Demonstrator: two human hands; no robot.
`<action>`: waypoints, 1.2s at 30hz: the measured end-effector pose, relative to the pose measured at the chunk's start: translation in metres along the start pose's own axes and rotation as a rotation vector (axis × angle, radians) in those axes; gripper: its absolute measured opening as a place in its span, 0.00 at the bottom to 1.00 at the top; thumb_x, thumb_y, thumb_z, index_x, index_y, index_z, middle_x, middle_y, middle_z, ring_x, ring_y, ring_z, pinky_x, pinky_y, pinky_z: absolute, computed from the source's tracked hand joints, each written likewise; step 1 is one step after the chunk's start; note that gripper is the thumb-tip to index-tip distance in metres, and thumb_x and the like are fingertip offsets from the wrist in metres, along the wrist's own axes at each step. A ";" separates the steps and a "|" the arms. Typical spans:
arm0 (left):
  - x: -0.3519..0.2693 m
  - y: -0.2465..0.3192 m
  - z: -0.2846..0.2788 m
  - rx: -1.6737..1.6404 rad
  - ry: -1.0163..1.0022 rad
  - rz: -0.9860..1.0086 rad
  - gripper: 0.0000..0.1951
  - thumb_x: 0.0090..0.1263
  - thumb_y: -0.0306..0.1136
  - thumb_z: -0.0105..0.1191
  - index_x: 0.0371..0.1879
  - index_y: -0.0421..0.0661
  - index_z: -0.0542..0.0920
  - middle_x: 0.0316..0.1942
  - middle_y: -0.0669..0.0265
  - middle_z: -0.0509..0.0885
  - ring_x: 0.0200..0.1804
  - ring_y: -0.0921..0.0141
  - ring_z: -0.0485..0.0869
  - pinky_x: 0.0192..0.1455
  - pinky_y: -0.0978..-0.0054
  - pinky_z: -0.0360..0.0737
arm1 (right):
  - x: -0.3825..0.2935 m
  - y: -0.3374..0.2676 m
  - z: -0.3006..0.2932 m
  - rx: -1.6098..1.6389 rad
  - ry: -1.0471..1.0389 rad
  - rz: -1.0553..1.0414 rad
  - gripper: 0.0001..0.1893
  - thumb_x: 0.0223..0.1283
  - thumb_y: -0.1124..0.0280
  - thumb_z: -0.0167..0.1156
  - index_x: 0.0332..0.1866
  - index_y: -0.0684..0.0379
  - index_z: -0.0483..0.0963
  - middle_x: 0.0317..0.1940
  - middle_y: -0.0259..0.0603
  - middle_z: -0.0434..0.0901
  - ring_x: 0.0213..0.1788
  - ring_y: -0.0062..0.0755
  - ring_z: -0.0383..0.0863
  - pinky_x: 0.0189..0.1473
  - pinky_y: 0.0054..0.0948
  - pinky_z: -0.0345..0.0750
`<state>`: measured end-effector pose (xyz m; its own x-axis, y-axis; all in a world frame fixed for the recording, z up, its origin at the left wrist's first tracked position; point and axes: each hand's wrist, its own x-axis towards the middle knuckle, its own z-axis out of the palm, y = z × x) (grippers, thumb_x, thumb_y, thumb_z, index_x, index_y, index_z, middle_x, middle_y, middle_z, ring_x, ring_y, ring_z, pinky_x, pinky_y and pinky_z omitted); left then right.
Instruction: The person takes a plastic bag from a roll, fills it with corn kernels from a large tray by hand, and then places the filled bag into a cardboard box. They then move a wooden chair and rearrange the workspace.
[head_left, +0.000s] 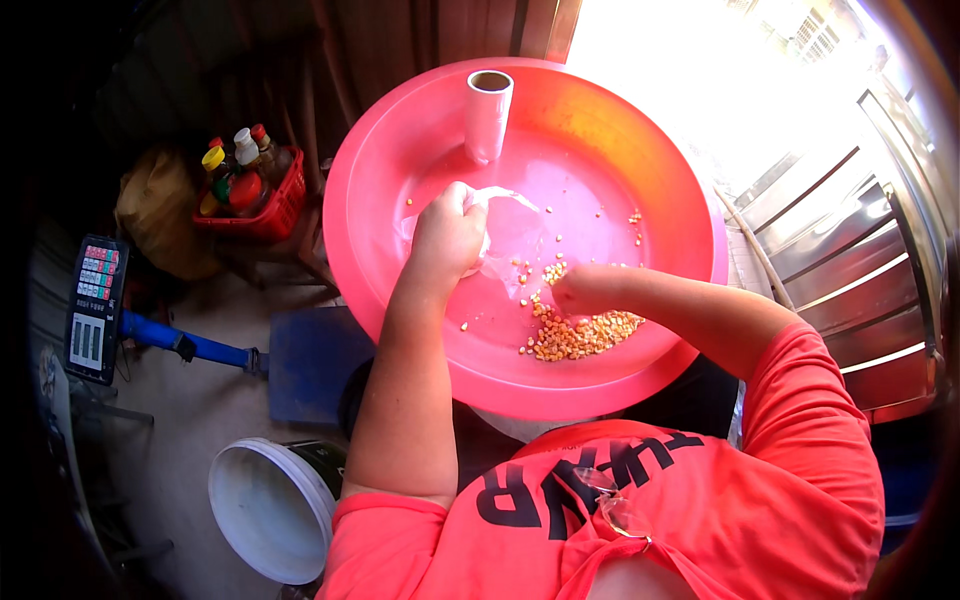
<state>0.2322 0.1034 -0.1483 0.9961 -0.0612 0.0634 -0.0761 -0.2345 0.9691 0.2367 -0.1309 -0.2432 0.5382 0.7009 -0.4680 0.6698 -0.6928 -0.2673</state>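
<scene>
My left hand (452, 229) is closed on a bunched clear plastic bag (510, 240), above the left half of a large pink plastic basin (420, 352). To its right, my right hand (589, 290) reaches down to a heap of dried corn kernels (574, 339); its fingertips are hidden, so whether they hold kernels cannot be told. Loose kernels lie scattered on the basin's floor around the heap. Near the basin's far wall stands a white roll with a hollow cardboard core (487, 120), upright.
Left of the basin, a red plastic basket (281, 210) of capped bottles rests on a stool beside a brown sack (161, 217). A platform scale (315, 367) with a blue post and keypad display stands on the floor. Nearer is a white bucket (270, 510); metal panels stand right.
</scene>
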 end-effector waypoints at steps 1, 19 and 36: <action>0.002 -0.007 0.000 0.011 0.021 0.034 0.09 0.66 0.30 0.46 0.33 0.35 0.72 0.19 0.60 0.75 0.18 0.72 0.74 0.18 0.71 0.70 | 0.007 -0.002 -0.006 0.086 0.126 0.039 0.09 0.51 0.66 0.54 0.33 0.57 0.77 0.27 0.46 0.77 0.34 0.40 0.78 0.40 0.36 0.74; -0.003 0.003 0.000 -0.051 -0.023 -0.041 0.08 0.66 0.29 0.46 0.32 0.35 0.72 0.18 0.61 0.74 0.15 0.73 0.72 0.14 0.73 0.68 | -0.055 -0.011 0.028 -0.039 -0.215 -0.040 0.13 0.54 0.64 0.51 0.42 0.57 0.75 0.37 0.48 0.78 0.42 0.47 0.77 0.45 0.42 0.73; 0.000 -0.002 0.000 -0.008 -0.023 -0.058 0.08 0.66 0.30 0.47 0.32 0.37 0.73 0.19 0.61 0.76 0.18 0.73 0.75 0.19 0.73 0.71 | -0.007 -0.046 -0.061 1.557 0.122 0.243 0.10 0.60 0.66 0.53 0.26 0.59 0.69 0.15 0.30 0.64 0.13 0.18 0.59 0.14 0.19 0.55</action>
<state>0.2325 0.1042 -0.1500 0.9975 -0.0702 0.0019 -0.0181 -0.2300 0.9730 0.2336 -0.0938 -0.1768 0.6376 0.5075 -0.5796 -0.5541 -0.2206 -0.8027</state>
